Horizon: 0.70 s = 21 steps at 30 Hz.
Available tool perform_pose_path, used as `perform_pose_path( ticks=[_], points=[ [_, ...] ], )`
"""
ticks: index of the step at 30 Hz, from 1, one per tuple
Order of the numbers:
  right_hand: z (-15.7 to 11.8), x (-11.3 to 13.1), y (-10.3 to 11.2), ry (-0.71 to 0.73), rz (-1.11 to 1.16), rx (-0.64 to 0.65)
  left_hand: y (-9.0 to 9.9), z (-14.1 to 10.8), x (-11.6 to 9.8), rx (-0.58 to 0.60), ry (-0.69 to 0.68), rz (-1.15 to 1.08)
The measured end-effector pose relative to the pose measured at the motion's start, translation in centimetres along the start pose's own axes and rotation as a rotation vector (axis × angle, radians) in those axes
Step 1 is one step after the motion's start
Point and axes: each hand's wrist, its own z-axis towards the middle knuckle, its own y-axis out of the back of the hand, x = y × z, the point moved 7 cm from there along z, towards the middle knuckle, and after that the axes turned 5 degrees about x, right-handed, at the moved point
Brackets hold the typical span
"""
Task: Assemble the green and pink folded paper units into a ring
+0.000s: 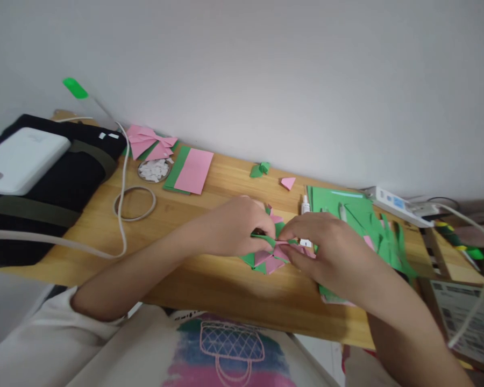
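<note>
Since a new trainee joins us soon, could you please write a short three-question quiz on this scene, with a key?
1. True or false: the white device rests on the black fabric item.

2. What do the left hand and right hand both hold?
a) a white bottle
b) pink-and-green folded paper
c) a power strip

3. Fill in the colour: left of the hands, a ____ sheet partly covers a green sheet.

Key: 1. true; 2. b; 3. pink

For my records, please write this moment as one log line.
left hand: holds pink-and-green paper piece | right hand: pinches same piece | near right hand: white bottle, green sheets
</note>
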Motion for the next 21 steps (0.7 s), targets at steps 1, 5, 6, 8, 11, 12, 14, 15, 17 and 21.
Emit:
perform_pose_path(
  ticks=[1, 5, 6, 8, 11, 12, 14, 15, 17, 21],
  points=[
    [-0.05, -0.01, 0.09, -0.005, 0.005, -0.007, 0.03, 0.00, 0.05, -0.003, 0.013, -0.009],
    [-0.09, 0.26, 0.20, 0.008, 0.023, -0.013, 0.15, 0.02, 0.13, -0.015, 0.048, -0.043],
    [-0.09, 0.32, 0.20, 0.013, 0.026, -0.014, 0.23, 0.02, 0.10, -0.022, 0.047, -0.043],
    [-0.08, 0.35, 0.19, 0.016, 0.022, -0.020, 0.38, 0.01, 0.04, -0.033, 0.042, -0.038],
    [-0.09, 0.32, 0.15, 0.019, 0.017, -0.038, 0.29, 0.02, 0.06, -0.005, 0.038, -0.055],
    [-0.10, 0.34, 0.14, 0.024, 0.019, -0.046, 0.18, 0.02, 0.11, 0.011, 0.041, -0.065],
    [-0.14, 0.43, 0.11, 0.037, 0.024, -0.058, 0.05, 0.01, 0.22, 0.026, 0.050, -0.066],
    [-0.15, 0.47, 0.09, 0.040, 0.023, -0.059, 0.07, -0.01, 0.28, 0.017, 0.055, -0.058],
    [-0.15, 0.51, 0.05, 0.038, 0.015, -0.060, 0.17, -0.05, 0.33, -0.015, 0.057, -0.033],
    [-0.07, 0.47, 0.04, 0.029, -0.001, -0.073, 0.18, -0.14, 0.09, -0.066, 0.025, 0.009]
  ],
)
